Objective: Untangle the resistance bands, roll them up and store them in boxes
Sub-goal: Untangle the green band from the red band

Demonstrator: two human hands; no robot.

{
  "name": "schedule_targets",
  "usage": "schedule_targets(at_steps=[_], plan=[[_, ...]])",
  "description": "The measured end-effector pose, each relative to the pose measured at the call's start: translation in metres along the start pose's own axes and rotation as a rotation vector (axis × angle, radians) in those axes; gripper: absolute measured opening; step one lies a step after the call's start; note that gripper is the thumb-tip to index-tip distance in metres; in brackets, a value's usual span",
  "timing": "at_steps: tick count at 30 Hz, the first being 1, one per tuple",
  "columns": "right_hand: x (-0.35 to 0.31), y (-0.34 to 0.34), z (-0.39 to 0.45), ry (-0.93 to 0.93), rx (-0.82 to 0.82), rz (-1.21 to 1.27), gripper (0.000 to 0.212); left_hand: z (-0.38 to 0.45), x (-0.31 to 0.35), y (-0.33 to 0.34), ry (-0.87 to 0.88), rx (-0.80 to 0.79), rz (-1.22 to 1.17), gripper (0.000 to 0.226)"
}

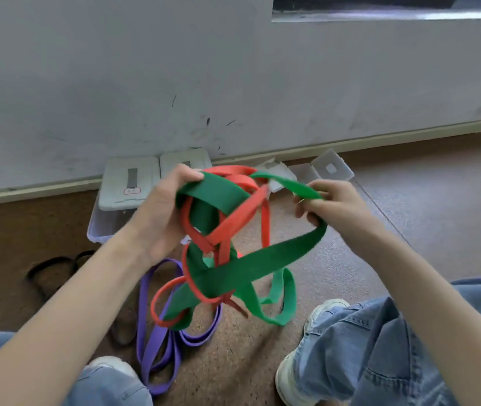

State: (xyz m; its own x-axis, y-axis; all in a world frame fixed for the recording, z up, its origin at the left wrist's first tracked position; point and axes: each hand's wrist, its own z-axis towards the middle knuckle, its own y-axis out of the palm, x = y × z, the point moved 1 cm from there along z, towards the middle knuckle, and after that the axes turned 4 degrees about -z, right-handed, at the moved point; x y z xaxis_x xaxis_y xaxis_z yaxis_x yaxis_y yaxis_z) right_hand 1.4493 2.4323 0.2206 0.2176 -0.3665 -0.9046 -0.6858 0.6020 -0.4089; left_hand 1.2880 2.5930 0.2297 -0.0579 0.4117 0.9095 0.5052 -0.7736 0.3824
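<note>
Hanging between your knees, the knot of the green band (235,276) and red band (227,227) sits below and between both hands, over the purple band (160,326) on the floor. Your left hand (160,212) grips the upper bundle; your right hand (336,200) pinches the green loop, which runs down-left to the knot. Beyond, the boxes (129,183) wait by the wall.

Boxes (129,183) behind bands (221,244)

Bare indoor room: speckled floor (409,200), scuffed grey wall (116,83), skirting (350,142)
</note>
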Motion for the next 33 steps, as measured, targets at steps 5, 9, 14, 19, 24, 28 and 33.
schedule_targets(at_steps=[5,9,14,19,24,28,33], plan=[[0.002,-0.004,0.000,0.024,-0.231,0.025,0.036,-0.005,-0.005,-0.003,-0.108,-0.054,-0.024,0.021],[0.005,0.021,-0.007,-0.132,-0.394,0.149,0.048,-0.004,-0.009,-0.003,-0.123,-0.061,0.040,0.030],[0.000,0.013,0.000,-0.069,-0.258,0.510,0.027,0.002,-0.002,-0.009,-0.072,-0.043,0.140,0.014],[0.001,0.009,-0.002,-0.049,-0.151,0.539,0.019,0.006,-0.024,-0.018,-0.162,0.011,0.599,0.024],[-0.009,0.031,-0.013,-0.194,-0.403,0.554,0.020,0.008,-0.042,-0.006,-0.092,-0.211,0.748,0.067],[-0.018,0.022,-0.011,-0.240,-0.415,0.722,0.034,0.006,-0.069,0.008,-0.015,-0.203,0.601,0.035],[-0.006,0.006,0.000,-0.136,-0.042,0.272,0.027,0.005,-0.058,0.002,-0.141,-0.164,0.333,0.017]])
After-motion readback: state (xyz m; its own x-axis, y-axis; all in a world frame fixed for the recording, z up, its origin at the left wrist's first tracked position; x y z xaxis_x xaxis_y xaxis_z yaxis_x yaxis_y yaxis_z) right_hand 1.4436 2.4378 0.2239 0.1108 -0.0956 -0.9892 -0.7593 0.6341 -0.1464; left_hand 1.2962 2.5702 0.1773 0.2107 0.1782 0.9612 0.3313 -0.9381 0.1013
